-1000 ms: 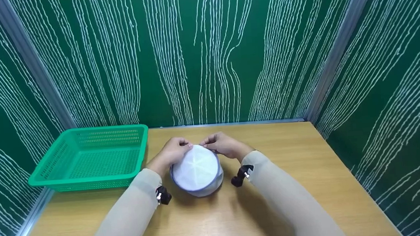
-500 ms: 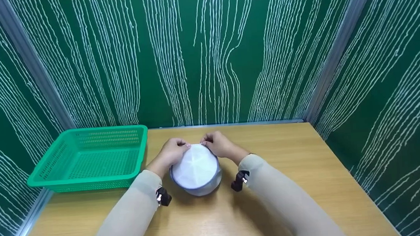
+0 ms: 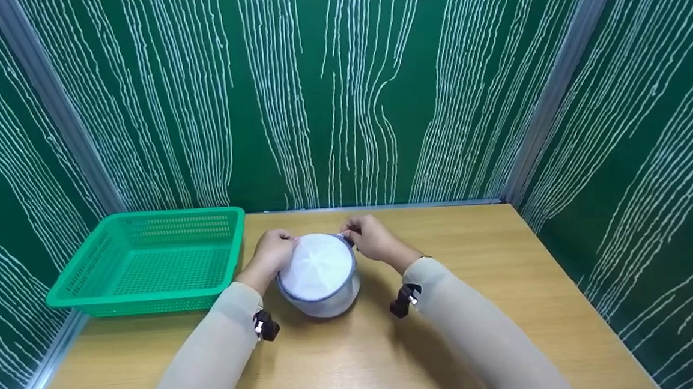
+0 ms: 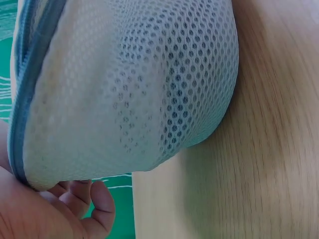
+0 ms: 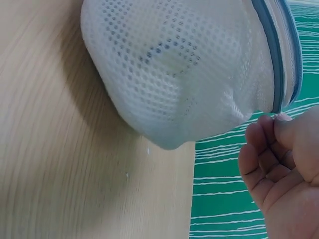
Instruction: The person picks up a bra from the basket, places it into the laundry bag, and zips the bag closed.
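A white mesh laundry bag (image 3: 316, 267) with blue-grey piping stands on the wooden table, its round top tilted toward me. At the top's far left edge my left hand (image 3: 273, 250) grips the rim between thumb and fingers. My right hand (image 3: 373, 237) pinches something small at the far right of the rim, with the other fingers curled. In the right wrist view, the thumb and index finger of that hand (image 5: 286, 164) meet at the blue-grey edge (image 5: 277, 59); what they pinch is mostly hidden. Honeycomb mesh (image 4: 174, 64) fills the left wrist view.
A green plastic basket (image 3: 148, 297) with perforated walls sits at the table's back left. Green panels (image 3: 370, 97) with white wavy lines and grey metal posts (image 3: 543, 110) enclose the table (image 3: 477, 258) on the back and sides.
The right hand has moved right along the rim, away from the left hand. The left hand and the bag have shifted slightly left, and the gap between the hands is wider.
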### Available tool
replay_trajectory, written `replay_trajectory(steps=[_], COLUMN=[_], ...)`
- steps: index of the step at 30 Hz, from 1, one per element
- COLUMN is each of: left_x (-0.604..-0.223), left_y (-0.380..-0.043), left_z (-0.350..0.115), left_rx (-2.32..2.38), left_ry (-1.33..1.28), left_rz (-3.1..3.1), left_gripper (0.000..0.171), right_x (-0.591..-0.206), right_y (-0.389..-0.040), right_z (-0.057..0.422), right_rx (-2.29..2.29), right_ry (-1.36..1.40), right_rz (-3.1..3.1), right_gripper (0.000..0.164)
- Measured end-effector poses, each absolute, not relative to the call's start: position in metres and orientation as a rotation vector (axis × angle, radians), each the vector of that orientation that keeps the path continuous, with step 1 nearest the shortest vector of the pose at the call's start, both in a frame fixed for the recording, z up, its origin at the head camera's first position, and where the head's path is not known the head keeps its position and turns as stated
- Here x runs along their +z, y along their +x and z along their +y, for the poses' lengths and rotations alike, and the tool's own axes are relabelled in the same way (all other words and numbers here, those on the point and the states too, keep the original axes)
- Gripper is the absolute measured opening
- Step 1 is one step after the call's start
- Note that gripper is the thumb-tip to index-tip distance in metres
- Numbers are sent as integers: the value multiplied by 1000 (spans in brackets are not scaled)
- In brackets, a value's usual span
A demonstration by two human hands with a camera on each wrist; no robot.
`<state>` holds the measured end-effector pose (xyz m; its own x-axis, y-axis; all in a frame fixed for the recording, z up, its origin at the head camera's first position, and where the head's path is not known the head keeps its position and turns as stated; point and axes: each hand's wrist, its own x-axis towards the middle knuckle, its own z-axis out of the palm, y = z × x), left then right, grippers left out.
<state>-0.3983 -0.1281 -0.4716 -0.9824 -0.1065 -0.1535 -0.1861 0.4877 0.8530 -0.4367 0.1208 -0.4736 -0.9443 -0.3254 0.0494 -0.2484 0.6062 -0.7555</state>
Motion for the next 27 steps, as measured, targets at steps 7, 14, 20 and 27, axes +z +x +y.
replay_trajectory(steps=[7,14,20,27], left_x=[-473,-468,-461,-458], left_y=[-396,-394,-395,-395], left_z=[-124,-112,-103,-97], left_rx=[1536,1451,1299,1253], left_ry=[-272,25,205,265], left_rz=[2618,2730,2776,2845], left_gripper=[39,40,35,22], right_x=[-475,-473,-472,-473], right_y=[-435,-432,-430,-428], right_z=[123,117,113,111], right_rx=[-1284,-1291,-1293,-1301], right_ry=[-531,-573,-666,-800], right_rz=[2771,2806,2823,2831], right_gripper=[16,14,12,10])
